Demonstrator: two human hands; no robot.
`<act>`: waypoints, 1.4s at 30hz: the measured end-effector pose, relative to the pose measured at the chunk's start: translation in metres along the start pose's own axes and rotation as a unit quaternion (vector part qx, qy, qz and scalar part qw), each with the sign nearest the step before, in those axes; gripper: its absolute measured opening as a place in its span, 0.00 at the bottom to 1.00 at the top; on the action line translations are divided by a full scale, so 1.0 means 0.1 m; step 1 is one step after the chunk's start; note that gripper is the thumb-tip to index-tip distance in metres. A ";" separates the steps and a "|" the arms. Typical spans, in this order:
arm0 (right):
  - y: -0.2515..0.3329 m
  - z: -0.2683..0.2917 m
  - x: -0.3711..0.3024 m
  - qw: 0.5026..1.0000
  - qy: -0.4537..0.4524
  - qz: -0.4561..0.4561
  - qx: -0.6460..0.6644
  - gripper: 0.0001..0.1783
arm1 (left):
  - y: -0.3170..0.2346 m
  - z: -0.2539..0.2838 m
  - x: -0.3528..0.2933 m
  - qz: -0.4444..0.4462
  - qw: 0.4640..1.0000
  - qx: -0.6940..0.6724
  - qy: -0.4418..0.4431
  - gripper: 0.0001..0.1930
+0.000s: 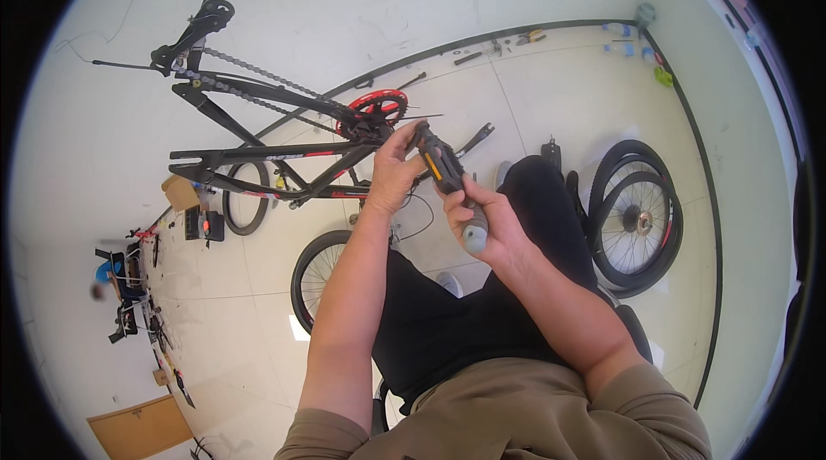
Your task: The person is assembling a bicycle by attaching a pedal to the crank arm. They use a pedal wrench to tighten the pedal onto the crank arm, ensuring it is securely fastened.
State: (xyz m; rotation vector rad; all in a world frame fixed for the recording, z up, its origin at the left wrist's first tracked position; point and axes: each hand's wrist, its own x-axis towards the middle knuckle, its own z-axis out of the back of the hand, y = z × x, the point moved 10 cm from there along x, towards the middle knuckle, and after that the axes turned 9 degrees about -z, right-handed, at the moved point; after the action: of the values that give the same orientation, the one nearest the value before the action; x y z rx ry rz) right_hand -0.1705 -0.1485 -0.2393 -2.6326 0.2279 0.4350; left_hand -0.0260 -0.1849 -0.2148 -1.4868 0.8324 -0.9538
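Observation:
In front of my lap, my left hand point(395, 174) is closed at the upper end of a black bicycle pedal point(441, 160) with an orange reflector strip. My right hand point(492, 217) is wrapped round a grey handle point(474, 234) with a rounded, pale end. Its thumb and fingers lie against the pedal's lower end. Whatever the handle carries at its other end is hidden by my fingers and the pedal. Just left of my left hand is a black bicycle frame point(284, 153), with a red chainring point(379, 104) and a chain point(267, 73).
Two wheels point(637, 219) lie on the floor to my right. Another wheel point(320, 275) is by my left knee. Pliers point(532, 36) and other tools lie along the far wall, near plastic bottles point(619, 49). A cardboard box point(181, 193) and another person point(107, 275) are at the left.

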 end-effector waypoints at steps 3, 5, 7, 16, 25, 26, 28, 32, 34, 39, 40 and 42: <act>0.08 0.02 -0.03 0.989 -0.036 0.023 -0.140 0.18 | 0.03 0.01 -0.01 -0.016 0.999 -0.022 -0.030 0.28; 0.18 0.02 -0.14 0.942 -0.117 0.087 -0.303 0.22 | 0.01 -0.01 -0.01 -0.016 0.999 -0.019 -0.028 0.28; 0.35 0.01 -0.29 0.869 -0.200 0.233 -0.389 0.24 | 0.01 -0.02 0.00 -0.017 1.000 -0.009 -0.024 0.27; 0.36 -0.51 -0.53 0.445 -0.167 0.494 -0.728 0.25 | 0.01 -0.11 0.02 -0.013 1.000 0.014 -0.007 0.25; 0.41 -0.31 -0.35 0.764 -0.159 0.341 -0.524 0.11 | 0.01 -0.04 0.01 0.043 0.998 -0.039 0.016 0.26; 0.40 -0.30 -0.33 0.788 -0.144 0.333 -0.498 0.11 | 0.01 -0.02 0.01 0.041 0.999 -0.033 0.013 0.26; 0.38 -0.28 -0.30 0.820 -0.129 0.323 -0.454 0.10 | 0.01 0.00 0.00 0.041 0.999 -0.032 0.008 0.26; 0.31 -0.24 -0.24 0.867 -0.110 0.280 -0.398 0.10 | -0.01 0.04 -0.04 0.058 0.997 -0.045 0.007 0.24; 0.25 -0.21 -0.21 0.882 -0.103 0.252 -0.384 0.10 | -0.03 0.08 -0.06 0.062 0.997 -0.051 -0.003 0.24; 0.14 -0.17 -0.16 0.909 -0.089 0.202 -0.354 0.10 | -0.16 0.18 -0.09 0.049 0.997 -0.044 -0.045 0.21; 0.10 -0.18 -0.17 0.913 -0.092 0.197 -0.345 0.11 | -0.18 0.19 -0.10 0.045 0.997 -0.037 -0.048 0.20; 0.05 -0.15 -0.15 0.928 -0.090 0.173 -0.318 0.11 | -0.19 0.20 -0.13 0.054 0.996 -0.045 -0.054 0.19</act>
State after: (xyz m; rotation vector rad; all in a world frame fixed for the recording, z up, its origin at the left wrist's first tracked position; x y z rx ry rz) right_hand -0.1811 -0.1585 -0.2233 -3.1563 0.5815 1.0110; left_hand -0.0138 -0.1626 -0.1981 -1.5399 0.8764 -0.7582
